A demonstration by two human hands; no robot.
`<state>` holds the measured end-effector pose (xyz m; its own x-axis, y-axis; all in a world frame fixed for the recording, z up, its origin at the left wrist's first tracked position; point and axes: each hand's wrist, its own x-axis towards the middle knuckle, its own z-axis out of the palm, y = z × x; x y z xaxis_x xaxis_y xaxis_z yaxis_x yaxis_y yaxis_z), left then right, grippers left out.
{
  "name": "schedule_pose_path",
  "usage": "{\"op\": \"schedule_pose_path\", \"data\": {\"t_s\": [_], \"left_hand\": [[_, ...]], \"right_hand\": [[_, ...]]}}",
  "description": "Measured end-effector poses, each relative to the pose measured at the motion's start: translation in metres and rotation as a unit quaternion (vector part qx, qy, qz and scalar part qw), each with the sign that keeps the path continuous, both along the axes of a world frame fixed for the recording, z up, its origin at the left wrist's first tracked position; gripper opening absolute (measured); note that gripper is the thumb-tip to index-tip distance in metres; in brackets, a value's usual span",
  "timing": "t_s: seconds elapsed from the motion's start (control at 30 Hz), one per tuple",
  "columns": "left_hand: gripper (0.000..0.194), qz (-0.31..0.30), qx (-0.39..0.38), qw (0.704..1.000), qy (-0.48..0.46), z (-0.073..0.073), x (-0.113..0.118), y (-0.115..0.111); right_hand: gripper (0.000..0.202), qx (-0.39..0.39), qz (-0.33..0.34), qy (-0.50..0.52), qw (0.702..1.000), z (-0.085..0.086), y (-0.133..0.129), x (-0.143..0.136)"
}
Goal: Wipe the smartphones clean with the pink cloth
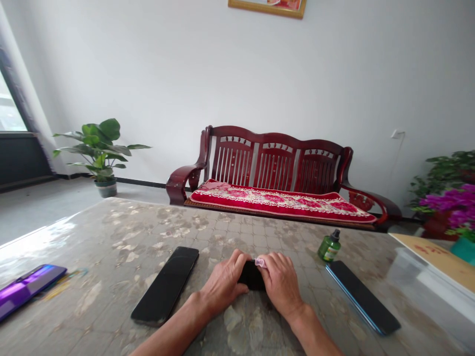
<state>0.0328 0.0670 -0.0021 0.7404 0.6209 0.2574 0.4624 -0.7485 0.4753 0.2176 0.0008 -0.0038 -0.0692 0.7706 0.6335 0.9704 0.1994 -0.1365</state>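
Between my hands, a small black smartphone [253,277] is held just over the patterned tablecloth, its dark face toward me. My left hand [227,277] grips its left end, with the thumb along the lower edge. At the other end, my right hand [281,283] is closed on a small pinkish-white cloth [261,262] pressed at the phone's upper right corner. Part of the phone is hidden behind the fingers. A larger black smartphone [166,287] lies to the left of my hands. Another smartphone, with a blue edge [362,296], lies to the right.
A green bottle with a black cap [329,246] stands right of my hands. A shiny purple object [29,289] lies at the far left. A clear plastic box [426,277] with a tan lid sits at the right edge. Beyond the table [208,237] stands a wooden bench [278,163].
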Motion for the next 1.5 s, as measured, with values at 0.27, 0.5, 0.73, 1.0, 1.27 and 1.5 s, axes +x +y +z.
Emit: {"op": "schedule_pose_path", "data": {"t_s": [0.27, 0.5, 0.73, 1.0, 1.27, 1.5], "left_hand": [[0.013, 0.035, 0.053, 0.998, 0.022, -0.001, -0.002, 0.002], [0.031, 0.008, 0.032, 0.999, 0.007, 0.005, -0.001, 0.001], [0.035, -0.019, 0.008, 0.999, 0.025, 0.003, -0.001, 0.007], [0.032, -0.058, -0.003, 0.998, 0.023, 0.006, 0.000, 0.007], [0.042, 0.036, 0.074, 0.992, 0.094, -0.008, 0.005, -0.001], [0.043, 0.017, 0.100, 0.992, 0.079, -0.014, 0.001, 0.003]], "right_hand": [[0.026, 0.039, 0.084, -0.022, 0.995, 0.001, -0.004, -0.003], [0.022, 0.035, 0.132, -0.026, 0.990, 0.000, -0.006, 0.002], [0.025, 0.020, 0.146, -0.030, 0.989, -0.002, -0.004, 0.006], [0.022, 0.014, 0.139, -0.051, 0.989, 0.000, -0.005, 0.008], [0.023, -0.044, 0.170, -0.047, 0.983, -0.005, -0.004, 0.013], [0.024, -0.025, 0.128, 0.112, 0.985, -0.017, 0.002, 0.024]]}}
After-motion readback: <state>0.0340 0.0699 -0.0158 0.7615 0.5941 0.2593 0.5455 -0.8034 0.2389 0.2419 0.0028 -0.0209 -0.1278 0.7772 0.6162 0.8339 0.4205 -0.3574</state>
